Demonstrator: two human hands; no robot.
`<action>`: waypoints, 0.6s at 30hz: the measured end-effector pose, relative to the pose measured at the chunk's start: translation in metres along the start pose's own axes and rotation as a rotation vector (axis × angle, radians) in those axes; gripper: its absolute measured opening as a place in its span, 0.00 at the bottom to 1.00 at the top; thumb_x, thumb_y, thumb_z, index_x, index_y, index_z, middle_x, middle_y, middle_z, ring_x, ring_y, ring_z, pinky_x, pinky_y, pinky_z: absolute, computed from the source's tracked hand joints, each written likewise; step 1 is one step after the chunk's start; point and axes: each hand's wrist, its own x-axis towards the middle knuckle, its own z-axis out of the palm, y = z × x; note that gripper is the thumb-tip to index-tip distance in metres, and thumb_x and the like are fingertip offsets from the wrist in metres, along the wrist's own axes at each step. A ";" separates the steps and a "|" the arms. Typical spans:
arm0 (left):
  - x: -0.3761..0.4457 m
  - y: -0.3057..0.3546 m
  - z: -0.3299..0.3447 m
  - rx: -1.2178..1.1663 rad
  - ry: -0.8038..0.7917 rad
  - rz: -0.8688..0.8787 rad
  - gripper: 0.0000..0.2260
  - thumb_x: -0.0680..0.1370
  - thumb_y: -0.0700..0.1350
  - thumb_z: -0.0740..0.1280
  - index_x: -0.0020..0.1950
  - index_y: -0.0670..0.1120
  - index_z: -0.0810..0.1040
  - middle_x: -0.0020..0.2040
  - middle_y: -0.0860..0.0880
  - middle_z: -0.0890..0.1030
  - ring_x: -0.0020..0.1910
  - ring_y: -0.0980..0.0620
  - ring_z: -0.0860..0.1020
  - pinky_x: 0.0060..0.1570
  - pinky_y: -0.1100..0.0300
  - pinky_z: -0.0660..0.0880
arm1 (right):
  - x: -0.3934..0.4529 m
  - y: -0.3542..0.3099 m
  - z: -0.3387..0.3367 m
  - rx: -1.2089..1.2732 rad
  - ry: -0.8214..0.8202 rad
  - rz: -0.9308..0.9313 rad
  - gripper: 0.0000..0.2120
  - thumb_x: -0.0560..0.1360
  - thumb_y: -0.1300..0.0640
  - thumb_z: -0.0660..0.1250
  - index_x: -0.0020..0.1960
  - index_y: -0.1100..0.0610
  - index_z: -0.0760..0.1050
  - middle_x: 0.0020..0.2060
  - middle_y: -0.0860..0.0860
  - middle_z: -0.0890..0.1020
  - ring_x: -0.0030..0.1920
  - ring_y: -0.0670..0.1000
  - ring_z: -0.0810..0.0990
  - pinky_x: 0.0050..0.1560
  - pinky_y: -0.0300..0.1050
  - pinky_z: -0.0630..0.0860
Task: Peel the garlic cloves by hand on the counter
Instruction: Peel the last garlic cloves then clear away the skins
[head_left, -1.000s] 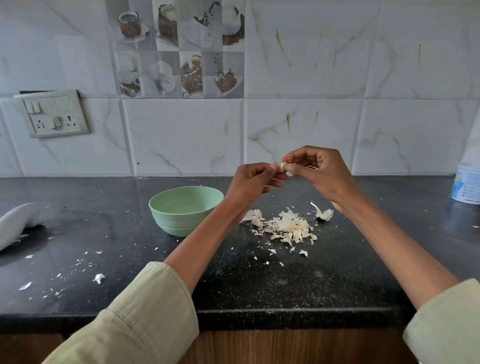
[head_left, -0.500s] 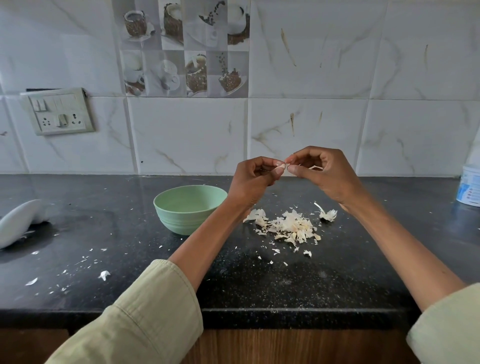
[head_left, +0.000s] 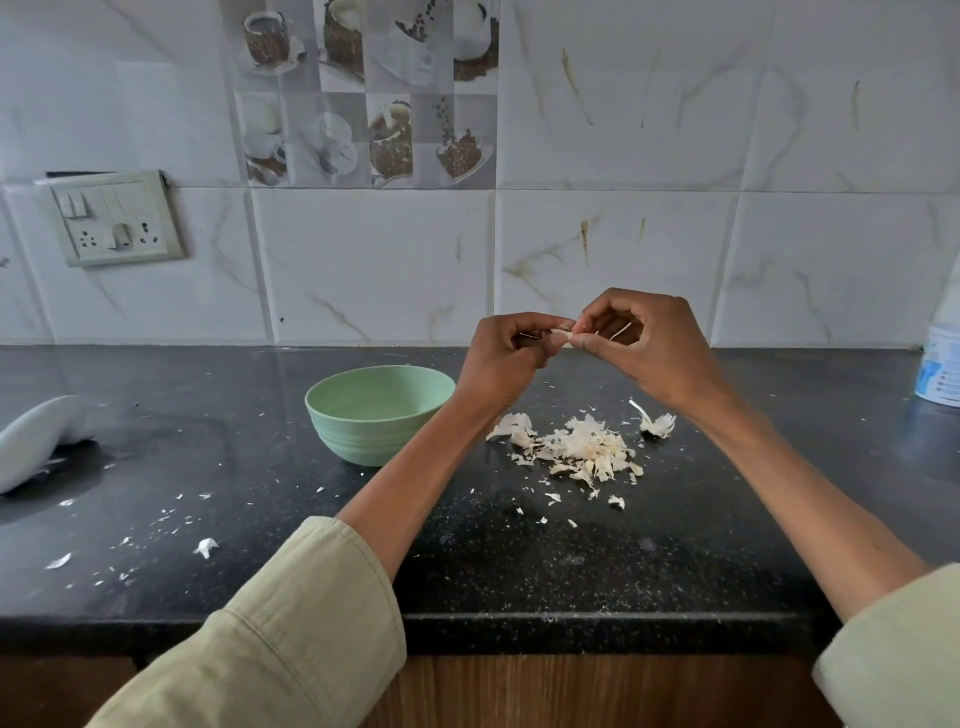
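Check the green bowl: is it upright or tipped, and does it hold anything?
Upright: the green bowl sits flat on the counter, rim level. Its visible inner wall is bare; the bottom is hidden, so contents cannot be told.

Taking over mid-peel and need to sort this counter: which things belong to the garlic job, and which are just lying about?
Job: garlic clove pinched between left hand and right hand; peel pile; green bowl.

Lying about: white tub; pale object at left; switchboard.

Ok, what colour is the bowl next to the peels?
Pale green bowl, plain with no pattern, clearest in the head view.
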 end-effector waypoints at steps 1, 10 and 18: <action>0.000 0.000 0.000 -0.001 -0.001 -0.004 0.06 0.80 0.40 0.74 0.54 0.49 0.88 0.41 0.44 0.83 0.41 0.50 0.75 0.48 0.54 0.76 | 0.000 0.000 0.000 0.001 -0.004 0.004 0.06 0.74 0.57 0.80 0.48 0.55 0.85 0.41 0.43 0.87 0.42 0.45 0.86 0.46 0.34 0.80; -0.003 0.004 -0.001 -0.017 -0.003 -0.001 0.08 0.80 0.38 0.74 0.54 0.49 0.88 0.45 0.42 0.87 0.45 0.51 0.79 0.54 0.52 0.80 | -0.001 0.001 0.002 0.009 -0.042 0.042 0.05 0.76 0.58 0.79 0.48 0.56 0.84 0.41 0.44 0.86 0.42 0.46 0.85 0.46 0.37 0.81; -0.004 0.005 -0.001 0.044 0.022 0.006 0.08 0.79 0.39 0.75 0.56 0.48 0.88 0.47 0.45 0.89 0.46 0.52 0.82 0.58 0.49 0.82 | -0.002 0.005 0.003 0.023 -0.062 0.057 0.04 0.76 0.59 0.78 0.48 0.56 0.83 0.41 0.48 0.86 0.41 0.48 0.85 0.47 0.44 0.83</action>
